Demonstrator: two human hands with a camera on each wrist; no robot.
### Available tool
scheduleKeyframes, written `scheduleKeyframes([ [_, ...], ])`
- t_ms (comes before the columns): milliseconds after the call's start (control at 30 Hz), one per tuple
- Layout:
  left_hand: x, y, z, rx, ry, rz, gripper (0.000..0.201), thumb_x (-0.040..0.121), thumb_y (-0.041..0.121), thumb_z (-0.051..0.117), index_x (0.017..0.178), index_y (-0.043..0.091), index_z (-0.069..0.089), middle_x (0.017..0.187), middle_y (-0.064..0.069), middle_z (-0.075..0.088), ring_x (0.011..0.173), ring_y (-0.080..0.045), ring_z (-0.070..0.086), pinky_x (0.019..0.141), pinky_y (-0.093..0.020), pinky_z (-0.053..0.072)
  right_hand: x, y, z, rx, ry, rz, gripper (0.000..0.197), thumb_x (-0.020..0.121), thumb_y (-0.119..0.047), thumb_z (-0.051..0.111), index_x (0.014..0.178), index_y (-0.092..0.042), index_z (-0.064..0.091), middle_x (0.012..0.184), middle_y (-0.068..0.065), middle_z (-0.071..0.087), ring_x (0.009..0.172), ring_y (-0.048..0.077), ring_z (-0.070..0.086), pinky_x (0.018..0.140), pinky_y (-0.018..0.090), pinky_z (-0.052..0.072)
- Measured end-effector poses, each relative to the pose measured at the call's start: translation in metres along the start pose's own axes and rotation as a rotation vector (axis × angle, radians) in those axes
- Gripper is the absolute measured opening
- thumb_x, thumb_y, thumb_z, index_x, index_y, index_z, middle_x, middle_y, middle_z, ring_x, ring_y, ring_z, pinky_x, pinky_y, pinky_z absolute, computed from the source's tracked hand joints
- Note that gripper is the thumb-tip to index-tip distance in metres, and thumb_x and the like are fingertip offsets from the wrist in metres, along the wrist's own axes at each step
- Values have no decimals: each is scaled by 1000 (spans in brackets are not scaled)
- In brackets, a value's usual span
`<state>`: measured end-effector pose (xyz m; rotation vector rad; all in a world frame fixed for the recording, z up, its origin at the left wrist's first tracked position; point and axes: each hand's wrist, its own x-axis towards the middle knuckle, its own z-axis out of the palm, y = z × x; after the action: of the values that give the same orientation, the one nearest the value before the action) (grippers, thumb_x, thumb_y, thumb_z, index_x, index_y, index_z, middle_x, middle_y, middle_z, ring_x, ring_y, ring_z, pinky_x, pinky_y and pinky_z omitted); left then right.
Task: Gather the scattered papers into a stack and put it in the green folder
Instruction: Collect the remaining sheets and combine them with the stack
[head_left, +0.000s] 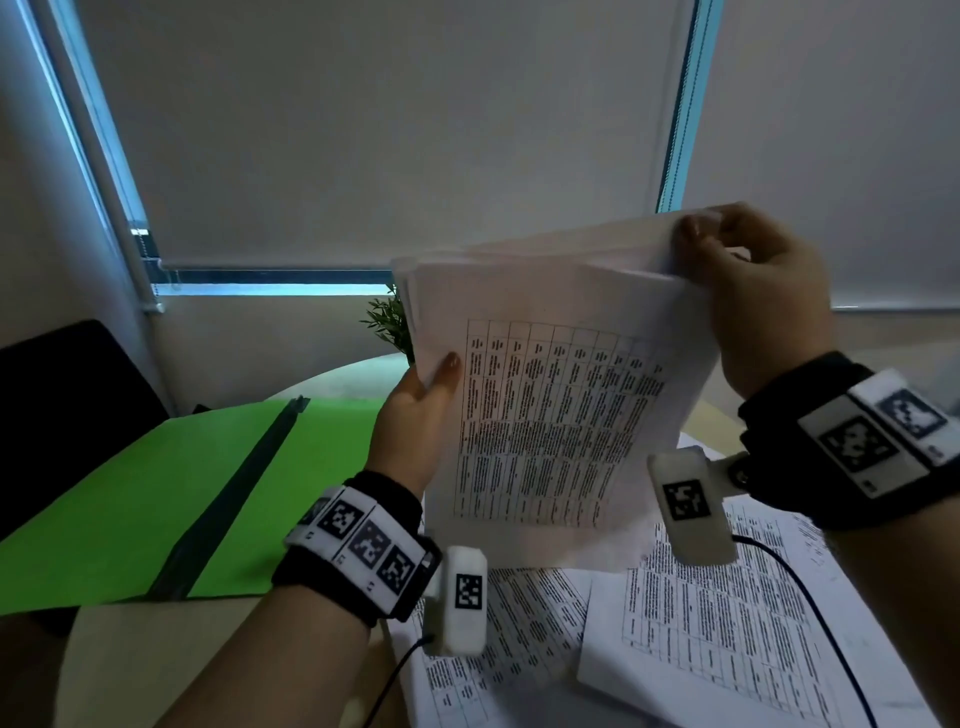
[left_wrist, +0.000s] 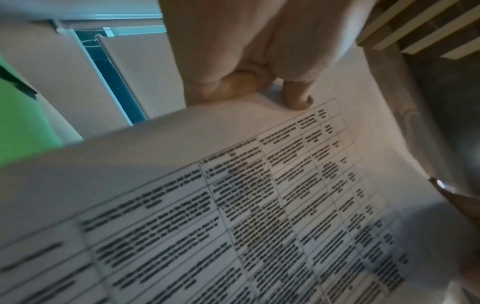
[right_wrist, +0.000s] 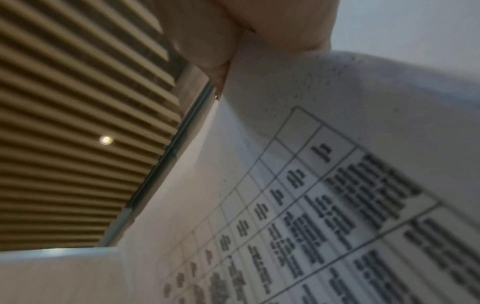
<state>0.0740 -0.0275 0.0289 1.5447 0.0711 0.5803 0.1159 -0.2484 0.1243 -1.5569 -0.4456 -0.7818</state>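
A stack of printed papers (head_left: 550, 415) with tables stands upright above the table, held between both hands. My left hand (head_left: 415, 410) grips its left edge, thumb on the front sheet. My right hand (head_left: 748, 291) pinches the top right corner. The left wrist view shows the papers (left_wrist: 233, 205) close up, with my left hand (left_wrist: 249, 67) on their edge. In the right wrist view my right hand (right_wrist: 249, 30) holds the sheets' (right_wrist: 311, 185) top edge. The green folder (head_left: 171, 493) lies open and flat on the left. More printed sheets (head_left: 727, 634) lie loose on the table below the stack.
A small green plant (head_left: 389, 322) stands behind the stack. A black chair back (head_left: 67, 405) is at the far left. Window blinds (head_left: 389, 130) fill the background. Cables (head_left: 810, 597) run from the wrist cameras over the loose sheets.
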Motion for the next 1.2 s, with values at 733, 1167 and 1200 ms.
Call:
scheduleKeyframes([
  [733,-3,20,-1,-141,-54,3,21,90,18,60,110,18,65,109,-7,70,104,-25,66,98,-46,49,-17,1,-25,142,-98,120,32,93,-35,52,118,-15,51,78,-21,59,62,-17,56,60,2,42],
  [1167,-15,48,46,152,208,276,27,98,27,47,115,8,56,103,1,61,90,-15,56,76,-18,38,-57,34,1,-151,128,144,24,84,-2,58,94,-24,55,77,-20,60,68,-9,57,69,13,48],
  [1200,-20,49,49,155,211,310,26,99,25,44,116,8,54,102,2,59,88,-13,54,74,-18,38,-59,29,3,-167,129,112,24,84,-1,54,93,-23,51,75,-19,57,64,-13,54,59,4,41],
])
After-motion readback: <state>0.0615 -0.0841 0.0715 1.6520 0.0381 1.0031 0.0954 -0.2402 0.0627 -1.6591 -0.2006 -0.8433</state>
